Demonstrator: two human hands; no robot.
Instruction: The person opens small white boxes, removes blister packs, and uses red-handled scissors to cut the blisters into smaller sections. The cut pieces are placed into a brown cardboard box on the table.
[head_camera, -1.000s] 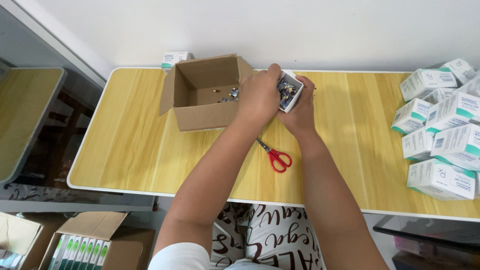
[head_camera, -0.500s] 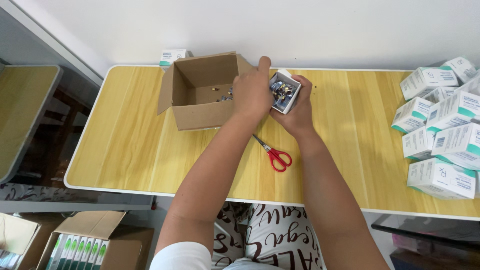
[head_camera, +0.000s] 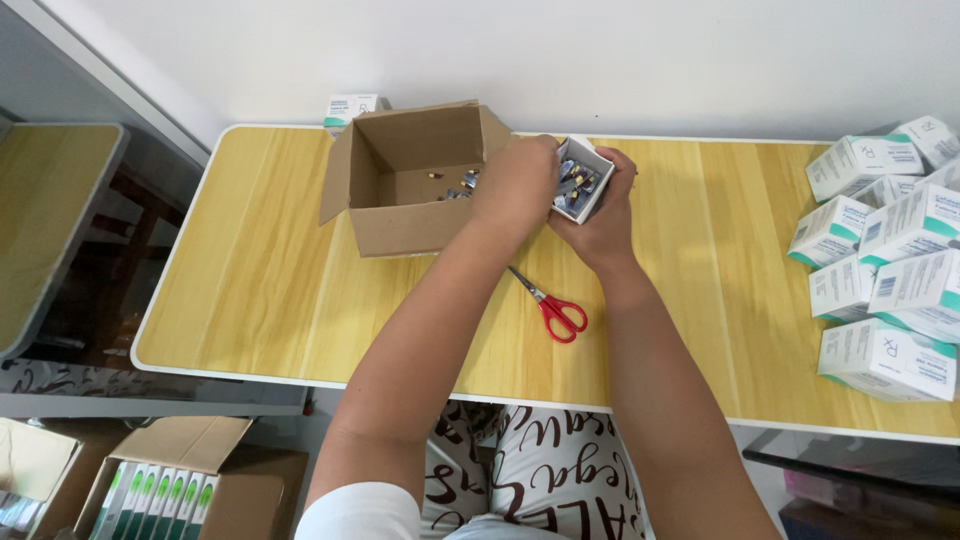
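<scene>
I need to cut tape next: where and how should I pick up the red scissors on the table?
Take the scissors by the red handle loops, coming from the near table edge. The loops point toward you; the closed blades point away toward the cardboard box, so that end is thin and sharp.

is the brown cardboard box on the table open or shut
Open. The brown cardboard box has its flaps folded outward, and a few small items show on its floor beside the left hand.

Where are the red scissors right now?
In the head view, the red scissors lie on the wooden table near its front edge, between the person's two forearms and in front of the open cardboard box.
</scene>
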